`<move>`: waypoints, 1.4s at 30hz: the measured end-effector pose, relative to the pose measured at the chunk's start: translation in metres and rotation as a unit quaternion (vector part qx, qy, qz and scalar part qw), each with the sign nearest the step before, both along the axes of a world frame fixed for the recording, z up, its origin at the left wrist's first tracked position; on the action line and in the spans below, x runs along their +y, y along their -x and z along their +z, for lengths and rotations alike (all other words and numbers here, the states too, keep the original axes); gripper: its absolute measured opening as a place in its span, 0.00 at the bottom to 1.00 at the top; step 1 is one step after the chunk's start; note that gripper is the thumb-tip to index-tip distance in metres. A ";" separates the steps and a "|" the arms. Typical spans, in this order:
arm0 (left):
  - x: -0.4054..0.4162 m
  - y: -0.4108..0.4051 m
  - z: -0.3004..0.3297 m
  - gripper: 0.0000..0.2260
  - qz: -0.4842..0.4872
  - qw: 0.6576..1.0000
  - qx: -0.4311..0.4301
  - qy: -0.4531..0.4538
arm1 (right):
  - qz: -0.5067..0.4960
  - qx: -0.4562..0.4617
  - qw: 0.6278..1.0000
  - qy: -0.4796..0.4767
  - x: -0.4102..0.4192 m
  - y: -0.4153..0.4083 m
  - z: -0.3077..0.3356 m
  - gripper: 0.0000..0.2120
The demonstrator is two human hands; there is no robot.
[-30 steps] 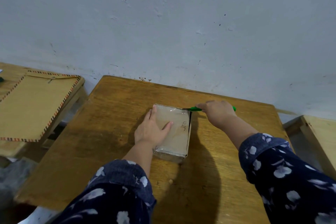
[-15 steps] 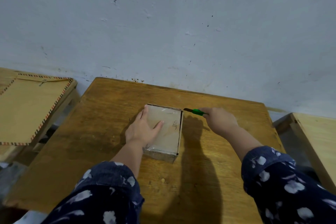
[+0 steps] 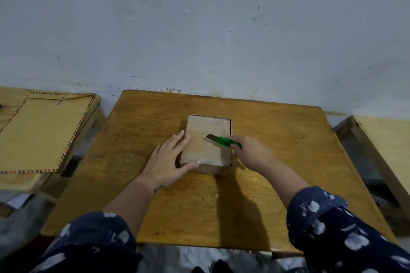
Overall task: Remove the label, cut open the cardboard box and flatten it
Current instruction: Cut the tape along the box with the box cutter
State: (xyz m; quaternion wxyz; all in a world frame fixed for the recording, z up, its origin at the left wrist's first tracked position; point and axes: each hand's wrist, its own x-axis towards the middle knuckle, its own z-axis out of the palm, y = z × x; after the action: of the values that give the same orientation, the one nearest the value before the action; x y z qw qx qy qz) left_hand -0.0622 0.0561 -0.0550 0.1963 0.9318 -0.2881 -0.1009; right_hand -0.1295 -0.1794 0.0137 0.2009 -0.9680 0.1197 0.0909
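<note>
A small brown cardboard box (image 3: pixel 205 135), wrapped in shiny clear tape, lies in the middle of the wooden table (image 3: pixel 277 139). My left hand (image 3: pixel 167 162) rests flat against the box's left side and near left corner, thumb along the front edge. My right hand (image 3: pixel 253 150) grips a green utility knife (image 3: pixel 224 141) at the box's right edge. The knife's blade points left over the top face of the box. A dark slit runs along the box's right edge.
A flat piece of cardboard with a striped border (image 3: pixel 42 133) lies on a low wooden stand at the left. Another wooden stand (image 3: pixel 383 139) is at the right. A pale blue wall rises right behind the table.
My right hand brought the knife from the box's far right corner down over the top face. My left hand slid from the top of the box to its left side.
</note>
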 end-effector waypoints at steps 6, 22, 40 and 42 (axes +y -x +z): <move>0.016 -0.004 -0.001 0.36 -0.044 0.999 -0.015 -0.029 | 0.069 -0.024 0.993 0.088 0.056 0.026 0.003 0.17; 0.015 -0.003 0.007 0.35 -0.088 0.993 -0.058 -0.061 | 0.122 -0.055 0.959 0.250 0.091 0.025 0.007 0.20; 0.022 -0.002 0.005 0.36 -0.067 0.996 -0.037 -0.038 | 0.158 -0.049 0.946 0.277 0.099 0.018 0.017 0.22; 0.022 -0.002 0.004 0.36 -0.065 0.996 -0.040 -0.040 | 0.163 -0.050 0.941 0.292 0.103 0.017 0.016 0.24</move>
State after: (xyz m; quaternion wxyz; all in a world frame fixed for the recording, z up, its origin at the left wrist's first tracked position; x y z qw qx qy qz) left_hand -0.0607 0.0783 -0.0506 0.1401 0.9217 -0.3510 -0.0875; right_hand -0.1468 -0.0767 0.0302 -0.1029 -0.9937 -0.0281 0.0352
